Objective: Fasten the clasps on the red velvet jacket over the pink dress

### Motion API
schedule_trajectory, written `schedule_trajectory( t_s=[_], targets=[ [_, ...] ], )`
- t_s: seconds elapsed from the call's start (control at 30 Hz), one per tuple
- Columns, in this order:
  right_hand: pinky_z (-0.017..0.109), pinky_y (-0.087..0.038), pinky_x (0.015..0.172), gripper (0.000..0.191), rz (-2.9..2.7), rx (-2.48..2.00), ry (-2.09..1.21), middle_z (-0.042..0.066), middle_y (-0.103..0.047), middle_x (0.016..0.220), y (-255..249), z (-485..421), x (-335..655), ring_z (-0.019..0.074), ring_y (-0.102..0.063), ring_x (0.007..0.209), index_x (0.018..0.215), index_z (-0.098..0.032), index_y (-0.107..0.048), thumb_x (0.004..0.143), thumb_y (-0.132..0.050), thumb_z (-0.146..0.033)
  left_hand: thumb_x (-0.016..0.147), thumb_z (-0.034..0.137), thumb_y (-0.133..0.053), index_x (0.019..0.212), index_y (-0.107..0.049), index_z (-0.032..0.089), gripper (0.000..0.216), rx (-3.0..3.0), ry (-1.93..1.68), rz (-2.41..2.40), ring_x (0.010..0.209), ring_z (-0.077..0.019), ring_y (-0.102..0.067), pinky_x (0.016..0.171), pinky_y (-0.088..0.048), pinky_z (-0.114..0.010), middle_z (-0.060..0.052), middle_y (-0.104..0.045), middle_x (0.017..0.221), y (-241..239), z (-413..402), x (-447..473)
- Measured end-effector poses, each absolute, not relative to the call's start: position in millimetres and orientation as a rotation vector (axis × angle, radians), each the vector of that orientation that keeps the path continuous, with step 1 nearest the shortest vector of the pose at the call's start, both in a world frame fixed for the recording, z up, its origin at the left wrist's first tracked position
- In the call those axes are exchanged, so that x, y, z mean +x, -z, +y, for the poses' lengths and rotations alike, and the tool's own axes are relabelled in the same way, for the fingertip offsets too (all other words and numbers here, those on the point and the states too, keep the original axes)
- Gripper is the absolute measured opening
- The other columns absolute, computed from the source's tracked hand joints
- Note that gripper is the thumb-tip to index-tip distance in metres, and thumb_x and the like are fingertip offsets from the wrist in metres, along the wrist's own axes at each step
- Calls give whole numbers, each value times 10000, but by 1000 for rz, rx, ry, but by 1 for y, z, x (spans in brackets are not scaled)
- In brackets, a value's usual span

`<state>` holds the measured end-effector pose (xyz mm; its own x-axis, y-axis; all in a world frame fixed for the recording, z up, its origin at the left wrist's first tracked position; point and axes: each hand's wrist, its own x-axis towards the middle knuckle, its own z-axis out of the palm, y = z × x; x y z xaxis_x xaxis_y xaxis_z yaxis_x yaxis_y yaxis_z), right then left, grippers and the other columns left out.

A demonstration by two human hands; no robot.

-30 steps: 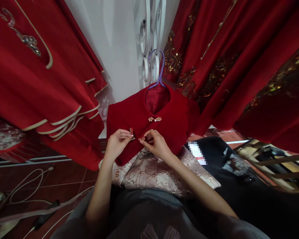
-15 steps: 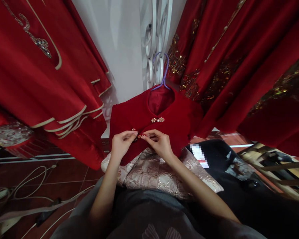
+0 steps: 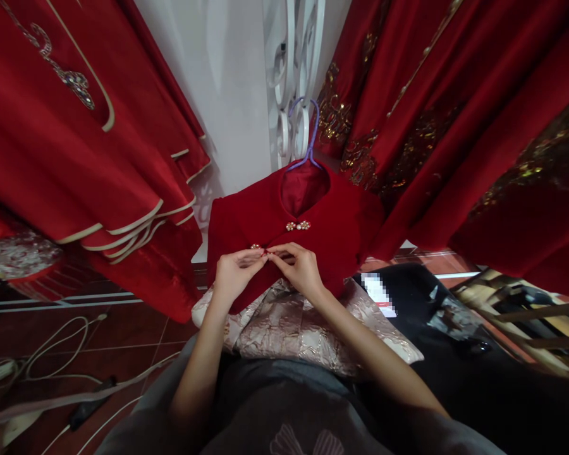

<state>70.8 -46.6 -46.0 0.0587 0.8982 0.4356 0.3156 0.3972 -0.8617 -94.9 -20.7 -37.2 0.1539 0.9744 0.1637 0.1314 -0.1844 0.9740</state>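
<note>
A red velvet jacket hangs before me on a purple hanger. At its neck a beaded frog fastener with pearls is done up. Lower down, my left hand and my right hand meet at the front edge, thumbs and forefingers pinched together. Between their fingertips is a second frog fastener, mostly covered; only some gold beads and a bit of red show. The left fingers grip its left half, the right fingers its right half. Whether the halves are joined is hidden.
Shiny pink brocade fabric lies across my lap, under the jacket. Red garments hang at left, and sequined red ones at right. White scrolled metalwork holds the hanger. Cables trail over the tiled floor.
My right hand has shifted slightly left and up, so its fingertips now touch those of my left hand. The small gap with the red and gold fastener piece has closed.
</note>
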Motion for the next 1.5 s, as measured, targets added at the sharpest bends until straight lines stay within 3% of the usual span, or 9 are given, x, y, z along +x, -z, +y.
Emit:
schedule_trajectory(
  t_s=[0.37,0.57,0.77,0.87,0.97,1.17,1.37,1.5],
  targets=[
    [237,-605,684,157,-1496,-1168,-524,47,-683,898,47,-50,64,122,-666,741,948,-198,-706,874,-600,-287,713,302,-711,880,-742,136,237,1671,-1187,1137,808,-216,-731,828,-586,-353,-90,-766,894,46,-19,-94],
    [240,-583,724,206,-1592,-1195,-703,43,-730,965,39,-54,85,139,-700,864,1052,-202,-659,904,-554,-299,834,296,-580,1004,-656,180,220,1856,-1098,1144,922,-197,-704,867,-556,-348,-79,-734,1017,46,-12,-112],
    [233,-501,630,144,-1978,-1500,-770,30,-746,780,23,-66,127,142,-692,686,872,-187,-716,866,-576,-222,847,324,-477,885,-618,179,206,1909,-840,1196,856,-188,-675,861,-535,-377,-62,-696,887,44,-7,-153],
    [248,-478,629,101,-2112,-1679,-775,23,-752,810,24,-70,128,173,-700,740,873,-225,-729,807,-667,-270,804,366,-515,858,-640,184,228,1815,-651,1170,754,-168,-653,739,-558,-334,-50,-664,841,44,-9,-161],
    [269,-450,625,215,-2171,-1925,-597,37,-750,852,32,-69,117,224,-694,812,886,-240,-716,692,-782,-307,736,370,-604,947,-605,190,277,1700,-624,1161,711,-151,-634,641,-561,-306,-29,-617,873,43,-14,-159],
    [241,-410,602,132,-2155,-1936,-489,25,-737,811,48,-60,107,199,-683,785,810,-233,-679,695,-742,-219,666,319,-721,952,-579,204,339,1826,-448,1075,687,-126,-589,637,-506,-242,25,-579,752,40,-20,-152],
    [213,-446,598,147,-2043,-1682,-870,10,-726,755,44,-53,132,146,-672,697,807,-186,-684,677,-751,-190,705,222,-609,791,-588,204,91,2007,-523,1123,620,-116,-573,592,-444,-212,37,-585,655,39,-27,-124],
    [246,-516,676,151,-1908,-1305,-1228,24,-736,784,24,-58,144,140,-688,726,832,-164,-668,723,-732,-248,700,188,-581,765,-587,201,66,2070,-679,1261,595,-126,-607,604,-467,-229,24,-625,656,37,-35,-95]
  ],
)
